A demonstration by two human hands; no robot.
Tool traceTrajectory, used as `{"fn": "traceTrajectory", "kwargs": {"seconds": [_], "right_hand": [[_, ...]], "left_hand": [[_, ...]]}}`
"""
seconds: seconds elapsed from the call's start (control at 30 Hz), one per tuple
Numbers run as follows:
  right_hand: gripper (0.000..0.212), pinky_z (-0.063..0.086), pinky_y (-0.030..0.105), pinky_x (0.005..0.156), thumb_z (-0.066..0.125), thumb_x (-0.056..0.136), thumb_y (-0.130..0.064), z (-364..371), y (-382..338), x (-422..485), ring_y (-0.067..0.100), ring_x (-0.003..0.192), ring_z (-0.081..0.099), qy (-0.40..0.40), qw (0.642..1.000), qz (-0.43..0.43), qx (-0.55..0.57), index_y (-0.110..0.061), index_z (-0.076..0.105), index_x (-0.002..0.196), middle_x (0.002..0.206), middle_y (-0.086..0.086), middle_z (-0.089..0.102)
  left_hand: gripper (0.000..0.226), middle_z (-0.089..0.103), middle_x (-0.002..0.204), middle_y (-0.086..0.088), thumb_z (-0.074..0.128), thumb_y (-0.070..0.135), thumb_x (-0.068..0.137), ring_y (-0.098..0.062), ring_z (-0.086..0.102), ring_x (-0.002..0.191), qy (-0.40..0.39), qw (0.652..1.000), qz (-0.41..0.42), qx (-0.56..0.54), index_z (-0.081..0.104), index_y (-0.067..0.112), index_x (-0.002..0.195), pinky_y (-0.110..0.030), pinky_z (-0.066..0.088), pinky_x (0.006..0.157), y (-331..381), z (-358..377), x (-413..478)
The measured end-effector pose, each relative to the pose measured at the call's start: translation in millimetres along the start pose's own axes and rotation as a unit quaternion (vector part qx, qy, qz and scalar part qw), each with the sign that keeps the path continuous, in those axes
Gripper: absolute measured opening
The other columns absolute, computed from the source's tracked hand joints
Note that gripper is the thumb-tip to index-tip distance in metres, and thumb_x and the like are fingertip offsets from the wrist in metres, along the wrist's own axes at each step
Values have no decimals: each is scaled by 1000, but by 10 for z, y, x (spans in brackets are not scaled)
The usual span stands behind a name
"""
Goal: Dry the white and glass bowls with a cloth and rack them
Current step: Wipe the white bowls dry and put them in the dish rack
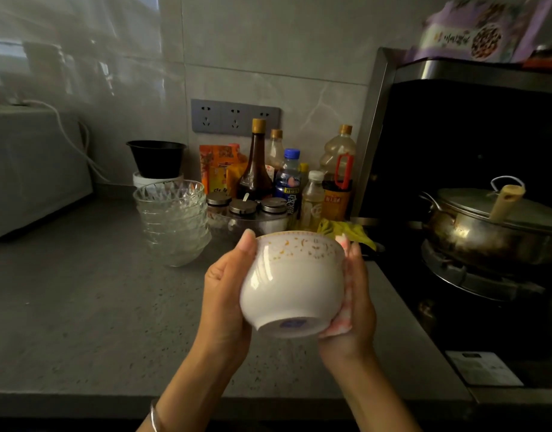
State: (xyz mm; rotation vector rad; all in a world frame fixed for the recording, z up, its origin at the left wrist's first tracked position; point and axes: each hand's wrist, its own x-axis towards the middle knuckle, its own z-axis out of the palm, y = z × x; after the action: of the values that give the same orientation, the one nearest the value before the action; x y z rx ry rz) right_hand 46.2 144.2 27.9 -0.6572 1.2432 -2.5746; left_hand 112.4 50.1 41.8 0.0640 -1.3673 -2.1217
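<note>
Here the left hand (228, 294) curls around the white bowl (295, 282), thumb at its rim, holding it tilted above the counter (81, 291). The right hand (357, 307) clamps a pink cloth (341, 325) to its other side with curved fingers. Behind, to the left, glass bowls (173, 219) stand stacked on the counter, and bottles (256, 163) line the wall.

bare counter (81, 307) left; glass bowls (172, 219), bottles (256, 160) behind.

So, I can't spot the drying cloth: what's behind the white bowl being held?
A pink-and-white cloth shows between the white bowl and the right hand. The left hand grips the other side. The bowl hides how far the cloth reaches.
</note>
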Motion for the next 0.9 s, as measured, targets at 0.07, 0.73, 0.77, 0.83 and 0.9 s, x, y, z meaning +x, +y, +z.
{"fn": "traceTrajectory", "kwargs": {"seconds": [0.07,0.73,0.77,0.83,0.9], "right_hand": [[23,52,30,93,43,90,-46,-27,14,31,4,107,63,19,1000,-21,3,-38,58,106,109,-21,66],[41,22,21,109,41,93,-53,-213,-228,326,2,124,36,-332,617,-295,-650,-28,49,124,131,-15,43],[39,19,19,108,44,92,-52,-232,-244,321,3,122,37,-326,602,-318,-656,-27,49,121,128,-14,43],[28,23,17,102,48,92,-48,-303,-275,287,8,112,44,-311,583,-365,-656,-25,53,107,116,-10,48],[27,30,22,100,44,96,-46,-382,-317,258,11,107,49,-316,553,-396,-661,-24,60,98,110,-6,55]], "left_hand": [[44,75,85,-11,54,62,66,-24,72,77,-6,1000,-17,6,79,27,76,-33,59,63,-5,12,4],[44,72,108,-3,35,56,92,-20,70,97,-70,979,-165,98,63,32,117,-48,57,76,-197,-260,40],[49,73,106,-4,36,60,88,-21,70,95,-51,982,-157,91,64,29,116,-43,58,72,-193,-258,33],[54,74,99,-6,39,63,83,-21,72,89,-19,987,-138,77,66,27,112,-36,56,63,-207,-260,25],[50,75,94,-3,40,63,82,-21,72,85,-10,990,-118,77,67,30,107,-34,55,61,-225,-241,7]]}}
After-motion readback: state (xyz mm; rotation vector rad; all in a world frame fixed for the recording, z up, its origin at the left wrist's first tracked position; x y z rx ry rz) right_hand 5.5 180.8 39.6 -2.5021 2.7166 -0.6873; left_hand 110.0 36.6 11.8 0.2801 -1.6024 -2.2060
